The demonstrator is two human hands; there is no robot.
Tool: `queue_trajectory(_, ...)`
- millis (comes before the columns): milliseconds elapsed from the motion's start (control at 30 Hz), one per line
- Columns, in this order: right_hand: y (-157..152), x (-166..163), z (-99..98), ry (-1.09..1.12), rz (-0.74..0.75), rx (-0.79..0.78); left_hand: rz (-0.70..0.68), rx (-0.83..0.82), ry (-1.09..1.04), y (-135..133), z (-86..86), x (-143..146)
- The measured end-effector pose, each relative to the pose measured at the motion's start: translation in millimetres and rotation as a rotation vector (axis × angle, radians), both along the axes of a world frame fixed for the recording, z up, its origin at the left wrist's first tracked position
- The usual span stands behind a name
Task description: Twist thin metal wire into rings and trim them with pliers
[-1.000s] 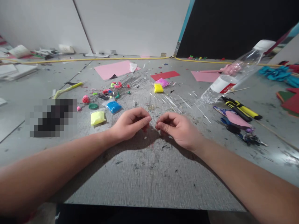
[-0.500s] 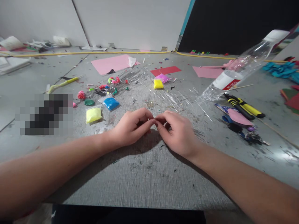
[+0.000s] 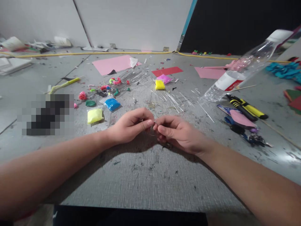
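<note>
My left hand [image 3: 130, 125] and my right hand [image 3: 177, 133] rest on the grey table [image 3: 150, 175], fingertips meeting at the middle. Both are curled in a pinch on a small thing, perhaps a thin wire [image 3: 154, 122], too small to name. Just beyond the hands lies a scatter of thin clear sticks [image 3: 171, 100]. Small bags of coloured clay lie to the left: a yellow bag [image 3: 94, 115] and a blue bag [image 3: 112, 104]. Another yellow bag [image 3: 160, 84] and a pink bag [image 3: 164, 78] lie farther back.
A clear plastic bottle [image 3: 244, 67] leans at the right, above yellow-black cutters [image 3: 245, 108] and a pink paper piece [image 3: 240, 118]. Pink sheets [image 3: 113, 64] and a red sheet [image 3: 166, 71] lie at the back. Small clay bits [image 3: 105, 89] sit left of centre.
My hands first closed together until the fingertips touched. My right hand has since turned, its fingers now curled under. The view shifted slightly.
</note>
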State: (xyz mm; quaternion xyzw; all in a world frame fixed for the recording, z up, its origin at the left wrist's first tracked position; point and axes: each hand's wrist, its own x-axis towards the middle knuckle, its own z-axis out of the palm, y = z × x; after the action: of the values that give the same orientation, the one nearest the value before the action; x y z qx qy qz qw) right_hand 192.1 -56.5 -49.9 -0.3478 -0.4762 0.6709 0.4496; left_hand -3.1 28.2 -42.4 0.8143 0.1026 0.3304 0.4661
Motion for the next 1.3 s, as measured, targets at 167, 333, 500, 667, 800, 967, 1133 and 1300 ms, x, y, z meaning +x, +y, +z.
queue_trajectory(167, -3.3, 0.9, 4.0, 0.179, 0.092, -0.234, -0.116, -0.165, 0.003, -2.0, 2.4, -1.6)
queue_trajectory(333, -3.6, 5.3, 6.8, -0.023, 0.228, -0.143, -0.227, -0.226, 0.125, -6.2, 9.7, -3.7)
queue_trajectory(500, -3.0, 3.1, 9.9, -0.356, 0.070, 0.077, -0.093, -0.087, 0.243, -4.6, 11.2, -2.2)
queue_trajectory(667, -1.6, 0.7, 6.1, -0.673, -0.241, 0.524, 0.150, -0.011, 0.236, -5.8, 7.2, 2.2)
queue_trajectory(800, -2.6, 0.0, 1.4, -0.809, -0.380, 0.775, 0.202, 0.081, 0.235, -7.4, 3.9, 4.1)
queue_trajectory(967, -2.1, 1.4, -0.2, -0.864, -0.398, 0.908, 0.159, 0.316, 0.247, -5.1, 4.2, 2.1)
queue_trajectory(1133, -2.7, 3.1, -0.1, -0.953, -0.364, 0.963, 0.116, 0.323, 0.279, -5.5, 8.5, -0.1)
queue_trajectory(1300, -8.0, 0.4, -2.0, -1.056, -0.424, 0.966, 0.217, 0.376, 0.285, -13.4, 8.3, 0.8)
